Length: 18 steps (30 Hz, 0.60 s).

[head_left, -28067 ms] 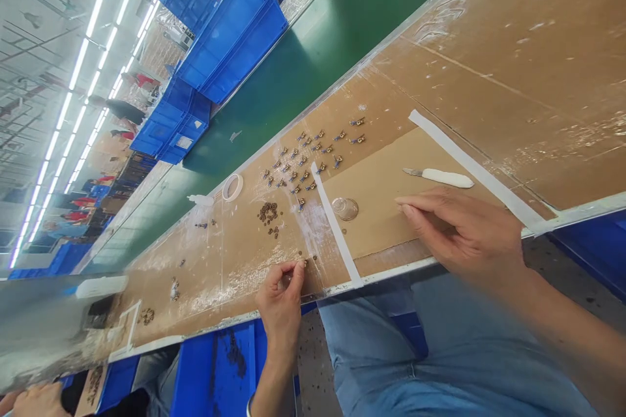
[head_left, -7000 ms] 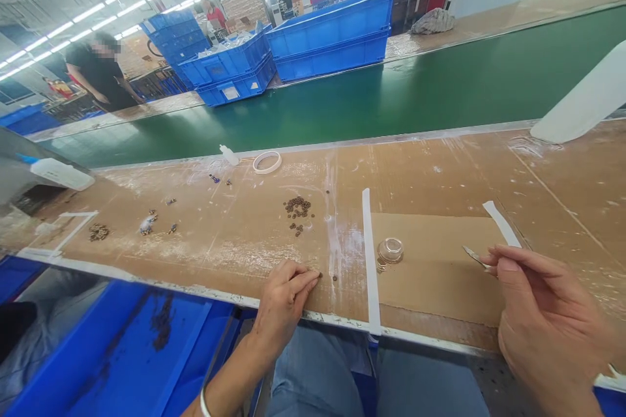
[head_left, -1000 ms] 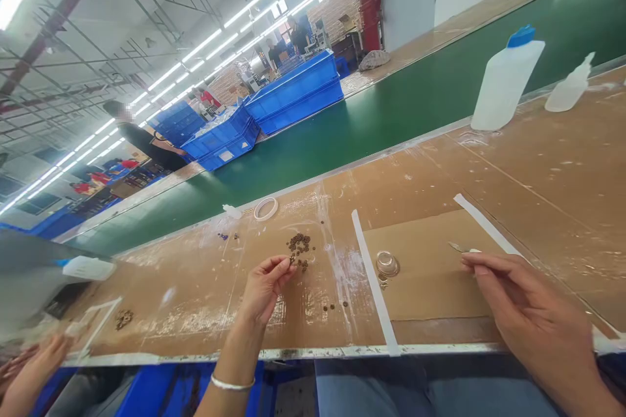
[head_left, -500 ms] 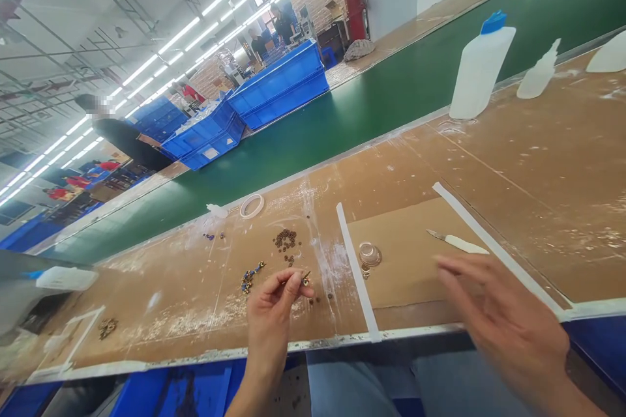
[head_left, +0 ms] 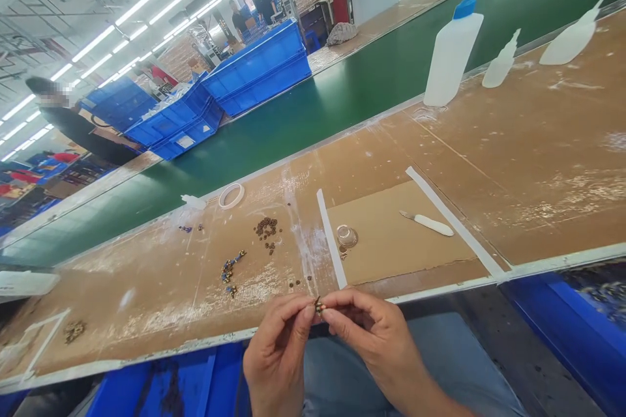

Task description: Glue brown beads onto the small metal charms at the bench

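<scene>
My left hand (head_left: 278, 352) and my right hand (head_left: 374, 339) meet over my lap, just below the bench edge. Both pinch one tiny brass part (head_left: 319, 305) between their fingertips. On the bench beyond lie a heap of small brown parts (head_left: 266, 228), a few loose brown ones (head_left: 295, 283) near the edge, and a cluster of blue and brass parts (head_left: 231, 269). A white-handled knife (head_left: 428, 223) lies alone on the cardboard sheet (head_left: 391, 241), with a small clear dish (head_left: 347, 235) at the sheet's left side.
A roll of tape (head_left: 231, 195) and a small dropper bottle (head_left: 193, 201) lie near the green conveyor belt (head_left: 313, 111). A white bottle with a blue cap (head_left: 450, 52) and two squeeze bottles (head_left: 501, 62) stand far right. Blue crates (head_left: 257, 68) sit beyond the belt. People stand in the background.
My right hand has come in from the right and now pinches the small part together with my left hand. Both hands have dropped below the bench edge. The view has shifted left.
</scene>
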Available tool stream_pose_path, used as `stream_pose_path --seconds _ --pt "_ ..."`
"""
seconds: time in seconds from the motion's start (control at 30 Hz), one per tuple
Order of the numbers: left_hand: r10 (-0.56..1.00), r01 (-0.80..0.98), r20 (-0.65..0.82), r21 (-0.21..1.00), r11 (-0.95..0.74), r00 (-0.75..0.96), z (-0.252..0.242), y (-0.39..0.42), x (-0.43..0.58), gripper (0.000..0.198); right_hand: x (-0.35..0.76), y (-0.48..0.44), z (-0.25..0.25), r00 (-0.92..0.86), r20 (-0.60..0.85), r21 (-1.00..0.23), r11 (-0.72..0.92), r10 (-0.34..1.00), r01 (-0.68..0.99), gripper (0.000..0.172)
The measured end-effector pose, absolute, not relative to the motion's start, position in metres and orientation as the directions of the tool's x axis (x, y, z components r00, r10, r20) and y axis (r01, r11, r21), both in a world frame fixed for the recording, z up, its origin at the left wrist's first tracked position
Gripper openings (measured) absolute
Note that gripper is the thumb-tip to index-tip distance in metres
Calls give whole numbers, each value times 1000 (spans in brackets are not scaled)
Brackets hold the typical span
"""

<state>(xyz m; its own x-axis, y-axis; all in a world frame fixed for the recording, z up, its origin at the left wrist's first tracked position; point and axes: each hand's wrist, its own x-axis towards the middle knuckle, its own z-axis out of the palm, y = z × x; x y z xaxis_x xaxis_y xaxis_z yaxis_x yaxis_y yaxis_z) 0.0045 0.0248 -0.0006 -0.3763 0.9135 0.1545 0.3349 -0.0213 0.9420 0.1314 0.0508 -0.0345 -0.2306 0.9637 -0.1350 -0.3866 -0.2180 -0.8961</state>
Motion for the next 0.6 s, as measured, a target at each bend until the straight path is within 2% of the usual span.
stream_pose_path --seconds 0.1,0.17,0.23,0.3,0.43,0.6 --pt "906 95 6 995 37 -422 -11 18 10 15 136 50 -34 -209 -85 -929 -154 974 -337 21" --pt "895 -84 -123 992 96 -428 -16 15 13 23 139 50 -35 -189 -53 -953 -106 980 -282 19" --pt "885 -189 -229 968 163 -406 -20 12 14 25 141 49 -35 -164 -15 -970 -54 986 -236 16" --pt "874 -222 -281 953 206 -396 -21 11 15 24 143 49 -34 -150 22 -979 -9 988 -205 13" --pt "869 -208 -288 953 219 -402 -19 11 15 23 144 50 -33 -138 59 -982 33 989 -187 10" --pt "868 -185 -290 955 233 -404 -18 12 16 24 143 49 -31 -163 13 -978 -21 986 -206 12"
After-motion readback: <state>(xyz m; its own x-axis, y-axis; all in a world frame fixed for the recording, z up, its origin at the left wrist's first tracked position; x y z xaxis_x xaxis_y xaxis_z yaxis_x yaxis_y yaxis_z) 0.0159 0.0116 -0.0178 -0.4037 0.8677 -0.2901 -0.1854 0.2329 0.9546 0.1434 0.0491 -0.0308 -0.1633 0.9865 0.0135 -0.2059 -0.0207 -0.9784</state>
